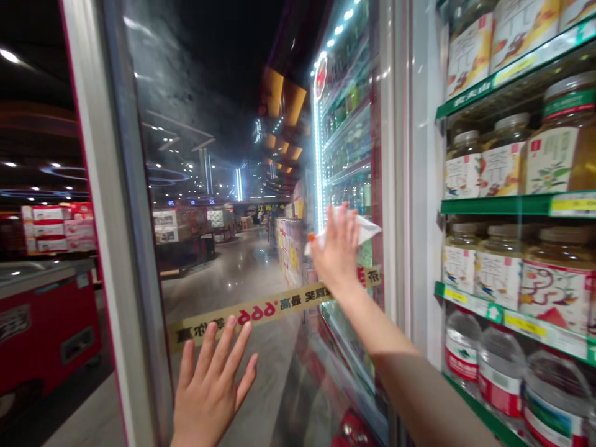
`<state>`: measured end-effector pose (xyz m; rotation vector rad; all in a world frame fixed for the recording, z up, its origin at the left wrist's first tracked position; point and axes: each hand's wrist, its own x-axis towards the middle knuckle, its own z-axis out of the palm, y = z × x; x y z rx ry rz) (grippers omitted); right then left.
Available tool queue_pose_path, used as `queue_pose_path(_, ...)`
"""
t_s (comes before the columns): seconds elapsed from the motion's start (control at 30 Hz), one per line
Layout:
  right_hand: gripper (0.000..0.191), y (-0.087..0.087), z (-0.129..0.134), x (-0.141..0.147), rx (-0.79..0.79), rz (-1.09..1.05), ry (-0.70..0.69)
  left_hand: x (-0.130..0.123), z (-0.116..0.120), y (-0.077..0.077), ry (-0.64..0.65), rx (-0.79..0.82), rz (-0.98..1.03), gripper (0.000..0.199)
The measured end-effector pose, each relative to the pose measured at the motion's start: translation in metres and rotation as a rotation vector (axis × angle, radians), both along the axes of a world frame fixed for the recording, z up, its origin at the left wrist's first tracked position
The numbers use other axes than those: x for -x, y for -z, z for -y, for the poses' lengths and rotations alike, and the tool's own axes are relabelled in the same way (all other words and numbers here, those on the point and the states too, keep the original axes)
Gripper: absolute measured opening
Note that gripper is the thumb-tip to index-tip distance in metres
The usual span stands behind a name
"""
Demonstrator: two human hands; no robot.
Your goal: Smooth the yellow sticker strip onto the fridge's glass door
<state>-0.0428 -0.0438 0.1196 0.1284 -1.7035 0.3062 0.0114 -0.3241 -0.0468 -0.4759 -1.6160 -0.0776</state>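
Observation:
An open glass door (223,248) with a metal frame stands in front of me, a strip of printed tape (270,308) running across it. My right hand (338,248) is stretched out against the glass near the hinge side, pressing a white cloth or tissue (370,231) flat beneath its palm and fingers. Lower on the left, my left hand (212,375) has its fingers spread just under the tape, with nothing held. Whether its palm touches the glass cannot be made out. Part of the cloth is hidden behind my right hand.
Shelves with green edges (493,206) hold bottled drinks (503,158) close on the right. A red chest cabinet (46,335) stands at the left beyond the door frame (100,205). Through the glass, a shop aisle and stacked boxes (291,248) show.

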Motion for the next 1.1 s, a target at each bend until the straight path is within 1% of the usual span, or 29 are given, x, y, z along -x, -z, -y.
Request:
queue_pose_path(0.07,0.083,0.016,0.045,-0.008,-0.421,-0.062,-0.088,0.002,0.002,0.0,0.023,-0.011,0.007,0.076)
queue_pose_path(0.1,0.082,0.025,0.057,-0.01,-0.592,-0.067,-0.124,0.004,0.003,0.0,0.03,-0.016,0.009,0.077)
queue_pose_path(0.13,0.08,0.03,0.058,-0.012,-0.686,-0.063,-0.143,0.005,0.004,0.0,0.034,-0.018,0.01,0.077)
queue_pose_path(0.17,0.079,0.03,0.049,-0.011,-0.686,-0.046,-0.139,0.006,0.004,0.0,0.034,-0.02,0.009,0.077)
queue_pose_path(0.2,0.078,0.024,0.032,-0.009,-0.59,-0.023,-0.112,0.007,0.003,0.001,0.033,-0.02,0.005,0.077)
queue_pose_path(0.23,0.078,0.012,0.01,-0.006,-0.416,0.001,-0.07,0.009,0.002,0.001,0.032,-0.021,0.002,0.078)
queue_pose_path(0.3,0.079,-0.023,-0.027,0.001,0.02,0.056,0.01,0.012,-0.001,0.003,0.031,-0.03,0.0,0.079)
queue_pose_path(0.33,0.08,-0.04,-0.035,0.004,0.193,0.071,0.032,0.014,-0.002,0.005,0.03,-0.036,0.003,0.079)
queue_pose_path(0.37,0.081,-0.053,-0.034,0.005,0.296,0.07,0.048,0.015,-0.003,0.006,0.029,-0.042,0.006,0.079)
queue_pose_path(0.4,0.081,-0.06,-0.024,0.005,0.308,0.054,0.055,0.015,-0.003,0.007,0.029,-0.045,0.008,0.078)
queue_pose_path(0.43,0.081,-0.059,-0.006,0.003,0.227,0.026,0.051,0.015,-0.003,0.008,0.027,-0.046,0.011,0.078)
queue_pose_path(0.47,0.08,-0.051,0.015,0.001,0.07,-0.008,0.041,0.014,-0.002,0.007,0.03,-0.045,0.012,0.078)
queue_pose_path(0.53,0.082,-0.02,0.049,-0.004,-0.364,-0.048,-0.015,0.008,0.002,0.003,0.063,-0.044,0.015,0.078)
queue_pose_path(0.57,0.084,-0.004,0.055,-0.005,-0.551,-0.047,-0.046,0.004,0.004,-0.001,0.097,-0.04,0.023,0.077)
queue_pose_path(0.6,0.087,0.009,0.051,-0.006,-0.66,-0.035,-0.065,0.001,0.007,-0.006,0.134,-0.034,0.034,0.076)
queue_pose_path(0.63,0.091,0.017,0.037,-0.004,-0.669,-0.014,-0.068,-0.002,0.01,-0.012,0.163,-0.031,0.04,0.075)
queue_pose_path(0.67,0.094,0.017,0.016,-0.002,-0.577,0.01,-0.055,-0.004,0.012,-0.018,0.175,-0.029,0.046,0.074)
queue_pose_path(0.7,0.097,0.009,-0.008,0.003,-0.399,0.032,-0.03,-0.004,0.014,-0.024,0.166,-0.028,0.046,0.074)
queue_pose_path(0.73,0.099,-0.005,-0.031,0.008,-0.172,0.049,-0.003,-0.004,0.015,-0.03,0.137,-0.029,0.037,0.074)
queue_pose_path(0.77,0.099,-0.024,-0.049,0.012,0.046,0.052,0.014,-0.001,0.015,-0.035,0.097,-0.031,0.022,0.076)
queue_pose_path(0.8,0.099,-0.044,-0.057,0.016,0.216,0.052,0.024,0.002,0.014,-0.039,0.058,-0.034,0.01,0.078)
queue_pose_path(0.83,0.098,-0.062,-0.055,0.018,0.313,0.043,0.028,0.005,0.013,-0.041,0.029,-0.034,0.001,0.079)
queue_pose_path(0.87,0.098,-0.076,-0.041,0.018,0.325,0.026,0.026,0.008,0.012,-0.042,0.009,-0.034,-0.004,0.08)
queue_pose_path(0.9,0.097,-0.084,-0.019,0.015,0.256,0.002,0.019,0.011,0.012,-0.042,-0.001,-0.036,-0.008,0.079)
queue_pose_path(0.93,0.095,-0.087,0.01,0.01,0.105,-0.032,0.006,0.013,0.011,-0.042,-0.005,-0.036,-0.007,0.079)
queue_pose_path(1.0,0.085,-0.076,0.068,-0.002,-0.327,-0.127,-0.049,0.015,0.012,-0.039,0.0,-0.033,-0.01,0.08)
queue_pose_path(1.03,0.077,-0.066,0.089,-0.008,-0.58,-0.158,-0.09,0.015,0.013,-0.038,0.004,-0.03,-0.011,0.081)
queue_pose_path(1.07,0.072,-0.058,0.099,-0.013,-0.786,-0.17,-0.131,0.015,0.014,-0.037,0.008,-0.029,-0.01,0.082)
queue_pose_path(1.1,0.071,-0.053,0.098,-0.016,-0.903,-0.155,-0.163,0.015,0.014,-0.036,0.01,-0.031,-0.009,0.082)
